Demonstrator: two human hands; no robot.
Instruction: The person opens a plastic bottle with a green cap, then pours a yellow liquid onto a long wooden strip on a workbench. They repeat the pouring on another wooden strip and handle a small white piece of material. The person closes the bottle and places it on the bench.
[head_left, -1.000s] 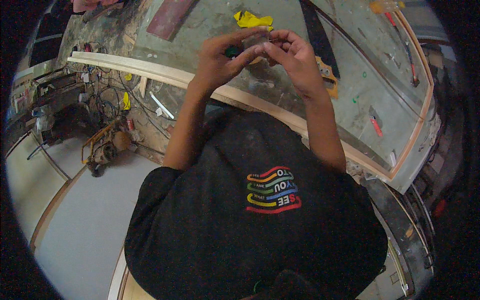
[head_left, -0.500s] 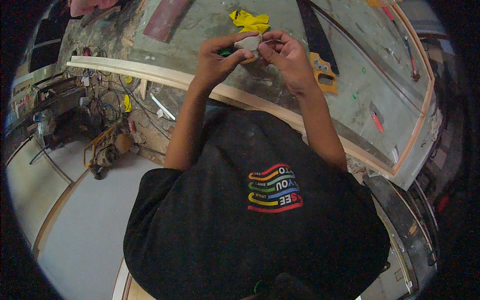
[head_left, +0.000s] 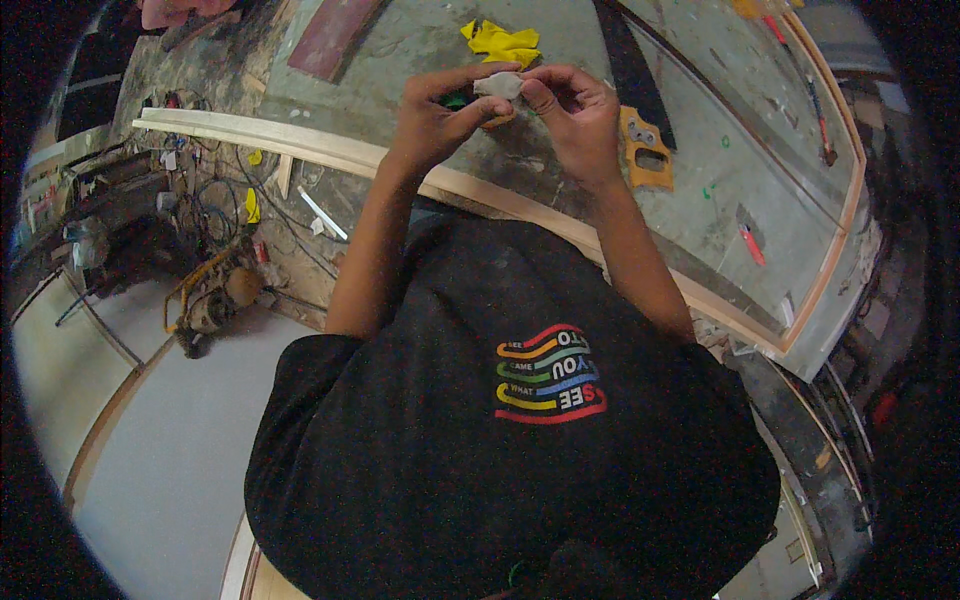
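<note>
- Head view, landmark: handsaw [head_left: 640,85], dark blade, yellow handle toward the wearer.
- Containers: amber translucent item [head_left: 757,8] at top edge, right of saw, cut off; kind and contents cannot be told.
- Pale, thin piece [head_left: 498,86] sits between the two hands, left of saw handle; material unclear.
- Left hand [head_left: 438,108]: thumb and fingers hold the piece from its left side. Green item [head_left: 453,101] shows by the palm; held or lying behind, cannot tell.
- Right hand [head_left: 578,112]: thumb and forefinger pinch the piece's right edge; this hand is nearer the saw.
- Left of blade: crumpled yellow cloth [head_left: 500,42]; farther left, maroon board [head_left: 333,36].
- Right of saw handle, nearer wearer: red-handled tool [head_left: 752,245].
</note>
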